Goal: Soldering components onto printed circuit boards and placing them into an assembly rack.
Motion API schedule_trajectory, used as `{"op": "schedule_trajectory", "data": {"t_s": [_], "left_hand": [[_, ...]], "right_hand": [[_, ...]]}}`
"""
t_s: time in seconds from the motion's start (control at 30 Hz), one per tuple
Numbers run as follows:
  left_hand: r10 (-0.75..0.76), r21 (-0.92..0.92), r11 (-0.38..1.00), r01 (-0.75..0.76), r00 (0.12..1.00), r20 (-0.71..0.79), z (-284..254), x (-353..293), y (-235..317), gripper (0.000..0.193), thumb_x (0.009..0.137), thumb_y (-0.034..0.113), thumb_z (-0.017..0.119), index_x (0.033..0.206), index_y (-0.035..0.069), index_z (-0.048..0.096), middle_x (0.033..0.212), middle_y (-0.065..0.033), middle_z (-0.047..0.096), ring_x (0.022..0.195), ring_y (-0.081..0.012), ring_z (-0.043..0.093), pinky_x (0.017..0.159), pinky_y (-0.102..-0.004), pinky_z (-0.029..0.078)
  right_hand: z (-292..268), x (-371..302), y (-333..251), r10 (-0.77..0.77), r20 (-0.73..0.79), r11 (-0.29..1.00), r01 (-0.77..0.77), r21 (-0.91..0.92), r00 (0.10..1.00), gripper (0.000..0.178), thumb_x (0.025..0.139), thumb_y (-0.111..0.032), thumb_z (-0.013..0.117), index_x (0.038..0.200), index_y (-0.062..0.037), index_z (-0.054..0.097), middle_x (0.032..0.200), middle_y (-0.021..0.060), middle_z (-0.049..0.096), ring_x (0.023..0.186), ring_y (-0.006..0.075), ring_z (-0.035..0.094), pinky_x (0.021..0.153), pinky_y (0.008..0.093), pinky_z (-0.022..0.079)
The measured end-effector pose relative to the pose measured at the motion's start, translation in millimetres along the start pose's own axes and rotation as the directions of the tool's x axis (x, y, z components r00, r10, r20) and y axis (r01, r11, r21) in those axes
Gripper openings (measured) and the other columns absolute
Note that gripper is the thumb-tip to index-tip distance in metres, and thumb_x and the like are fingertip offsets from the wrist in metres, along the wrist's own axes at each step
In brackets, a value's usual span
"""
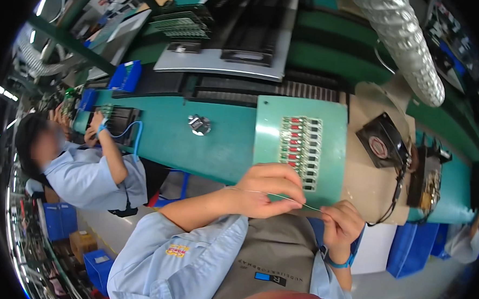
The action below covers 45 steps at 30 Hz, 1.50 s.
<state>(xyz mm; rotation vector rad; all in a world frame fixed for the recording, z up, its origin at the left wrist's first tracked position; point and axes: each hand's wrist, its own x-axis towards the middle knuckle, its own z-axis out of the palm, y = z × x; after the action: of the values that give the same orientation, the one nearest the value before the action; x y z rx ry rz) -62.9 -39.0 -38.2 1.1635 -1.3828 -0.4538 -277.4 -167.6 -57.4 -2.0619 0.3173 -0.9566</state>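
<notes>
A thin, silvery strand of solder wire (pixel 311 208) runs between my two hands, above the near edge of the bench. My left hand (pixel 270 190) pinches it between thumb and fingertips, and its tail trails back over that wrist. To the right, my right hand (pixel 341 225) pinches the other end; a blue band circles that wrist. Just beyond my left hand lies a light green plate (pixel 269 145) bearing a panel of small circuit boards (pixel 300 147) with red and black parts in rows. My left fingers overlap the plate's near edge in view.
A black square fan (pixel 382 141) with a cable stands on brown cardboard (pixel 356 193) right of the plate. Farther right is a soldering stand (pixel 430 186). A silver duct (pixel 405 44) hangs above. A small metal object (pixel 199 124) lies left; a co-worker (pixel 87 168) sits beyond.
</notes>
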Motion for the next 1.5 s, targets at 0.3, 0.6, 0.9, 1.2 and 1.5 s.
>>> {"op": "schedule_trajectory", "data": {"t_s": [0.3,0.6,0.9,1.2,1.5], "left_hand": [[-0.036,-0.056,0.998,0.034,0.999,-0.025,-4,-2,3,0.019,0.079,-0.005,0.076,0.094,0.007,0.075,0.099,-0.0043,0.068,0.078,-0.0174,0.063,0.071,-0.0286,0.052],[0.015,0.004,1.0,-0.015,1.0,0.027,20,3,5,0.016,0.079,-0.004,0.075,0.09,0.008,0.075,0.096,-0.0043,0.068,0.075,-0.0172,0.063,0.068,-0.0287,0.052],[0.121,0.135,0.983,-0.126,0.992,0.047,18,0,10,0.018,0.075,-0.004,0.076,0.088,0.008,0.074,0.094,-0.0028,0.069,0.075,-0.0175,0.063,0.067,-0.0293,0.052],[0.138,0.16,0.976,-0.148,0.988,0.071,12,-6,9,0.016,0.076,-0.002,0.077,0.087,0.009,0.075,0.094,-0.0031,0.07,0.076,-0.0167,0.063,0.067,-0.0284,0.052],[-0.152,-0.158,0.979,0.132,0.981,-0.122,-14,-19,-4,0.013,0.08,-0.005,0.074,0.087,0.005,0.072,0.093,-0.0059,0.068,0.076,-0.0151,0.058,0.069,-0.0255,0.048]], "right_hand": [[4,4,-5,0.066,-0.045,0.997,-0.064,0.039,0.997,0.005,0.079,-0.002,0.076,0.084,-0.0025,0.077,0.065,0.0036,0.063,0.058,0.0174,0.052,0.058,0.0277,0.044],[24,4,-17,0.016,-0.021,0.997,-0.015,0.074,1.0,0.004,0.078,-0.001,0.075,0.082,-0.0027,0.074,0.064,0.0039,0.061,0.057,0.0186,0.051,0.058,0.0285,0.044],[27,3,-22,-0.009,-0.033,0.997,0.011,0.07,0.999,0.005,0.077,-0.001,0.075,0.079,-0.0033,0.071,0.064,0.0045,0.061,0.057,0.0193,0.05,0.057,0.0287,0.043],[28,2,-21,0.008,-0.036,0.993,-0.003,0.119,0.999,0.006,0.076,0.001,0.074,0.079,-0.003,0.071,0.065,0.0048,0.063,0.056,0.0192,0.05,0.056,0.0282,0.043],[16,-11,-12,0.162,-0.051,0.958,-0.145,0.247,0.985,0.007,0.077,0.003,0.073,0.08,-0.0031,0.072,0.068,0.0044,0.066,0.057,0.0173,0.051,0.057,0.0275,0.045]]}}
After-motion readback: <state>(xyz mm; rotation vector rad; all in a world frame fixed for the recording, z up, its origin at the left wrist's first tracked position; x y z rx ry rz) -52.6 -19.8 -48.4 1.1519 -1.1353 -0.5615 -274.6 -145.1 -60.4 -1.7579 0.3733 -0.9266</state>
